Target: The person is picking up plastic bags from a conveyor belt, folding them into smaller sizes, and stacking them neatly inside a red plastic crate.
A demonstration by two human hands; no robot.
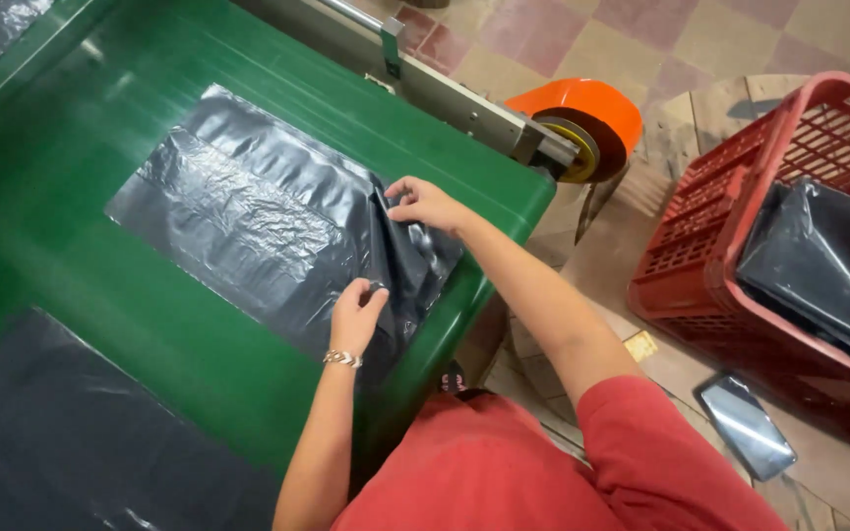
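Head view: both hands, left (pixel 356 313) and right (pixel 425 203), pinching black bag (pixel 248 216) edge on green belt (pixel 71 177).

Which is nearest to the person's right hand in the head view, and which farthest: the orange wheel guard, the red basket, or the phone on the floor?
From the right hand:
1. Orange wheel guard, just beyond the belt's end, up and to the right.
2. Red basket, farther right on the floor.
3. Phone, lower right, beside the basket.

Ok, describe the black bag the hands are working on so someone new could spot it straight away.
Start at the green belt that fills the left of the view. Near its right end lies a flat, crinkled black plastic bag, with the left hand and right hand pinching its near edge. The other black sheets are untouched.
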